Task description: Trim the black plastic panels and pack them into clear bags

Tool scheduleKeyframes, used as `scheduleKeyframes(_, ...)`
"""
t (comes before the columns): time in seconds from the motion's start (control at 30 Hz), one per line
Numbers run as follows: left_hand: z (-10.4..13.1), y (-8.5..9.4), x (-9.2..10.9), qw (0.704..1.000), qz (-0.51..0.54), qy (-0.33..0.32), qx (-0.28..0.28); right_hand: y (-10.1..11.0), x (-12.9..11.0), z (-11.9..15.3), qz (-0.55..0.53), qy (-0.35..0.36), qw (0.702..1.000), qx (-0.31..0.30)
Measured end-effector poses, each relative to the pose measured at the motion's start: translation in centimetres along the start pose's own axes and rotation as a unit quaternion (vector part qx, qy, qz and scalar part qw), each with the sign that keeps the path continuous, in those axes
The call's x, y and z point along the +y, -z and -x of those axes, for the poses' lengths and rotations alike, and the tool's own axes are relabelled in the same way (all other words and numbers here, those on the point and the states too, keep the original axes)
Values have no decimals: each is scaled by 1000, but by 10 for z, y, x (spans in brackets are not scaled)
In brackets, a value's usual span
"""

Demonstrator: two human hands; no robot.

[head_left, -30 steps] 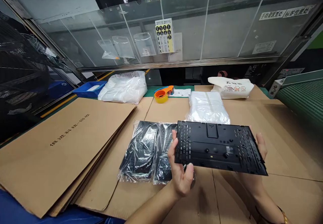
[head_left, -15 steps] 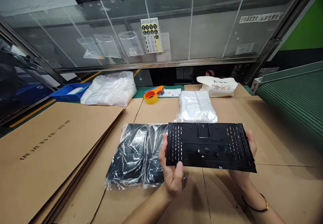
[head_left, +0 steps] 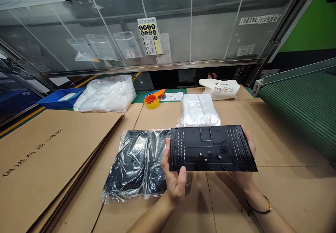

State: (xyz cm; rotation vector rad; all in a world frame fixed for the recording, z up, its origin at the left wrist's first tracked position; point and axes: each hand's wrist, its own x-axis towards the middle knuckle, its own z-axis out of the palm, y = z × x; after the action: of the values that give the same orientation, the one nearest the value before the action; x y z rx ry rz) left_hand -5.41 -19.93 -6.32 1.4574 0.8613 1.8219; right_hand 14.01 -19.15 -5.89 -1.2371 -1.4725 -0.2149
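1. We held the black plastic panel flat above the cardboard-covered bench, one short end in each hand.
2. Our left hand gripped the panel's nine o'clock end, thumb pressed on the near corner and fingers curled under and round the edge.
3. Our right hand cradled the three o'clock end from beneath; only the fingertips showed past the far edge, closed against the panel. The thumb was hidden, so we could not tell how it lay.
4. The panel hung just clear of the bench, its slotted face up, with the long edges running from nine to three o'clock.
5. At nine o'clock from the panel lay two bagged panels side by side, touching each other, the nearer one partly under our left hand.
6. At twelve o'clock sat a stack of clear bags, just beyond the panel's far edge. Farther off, at eleven o'clock, stood an orange tape dispenser.
7. At nine o'clock, well apart, lay a pile of flat cardboard sheets.
8. In our judgement, handling the piece well meant gripping it by the edges only, keeping fingers off the ribbed face, holding it level so that both ends bore equally, and tilting it slowly to the light to check the slots and pegs.
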Motion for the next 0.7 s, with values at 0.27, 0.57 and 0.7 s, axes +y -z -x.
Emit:
scheduleKeyframes(0.27,0,2,-2,1000,-18,-19,-5,-1,-1,-3,-51,-78,996,-3)
scheduleKeyframes(0.57,0,2,-4,997,-13,-72,-25,-4,12,-2,-97,-130,983,-88)
scheduleKeyframes(0.7,-1,5,-3,995,-62,-73,5,7,16,-12,-118,-16,984,-135)
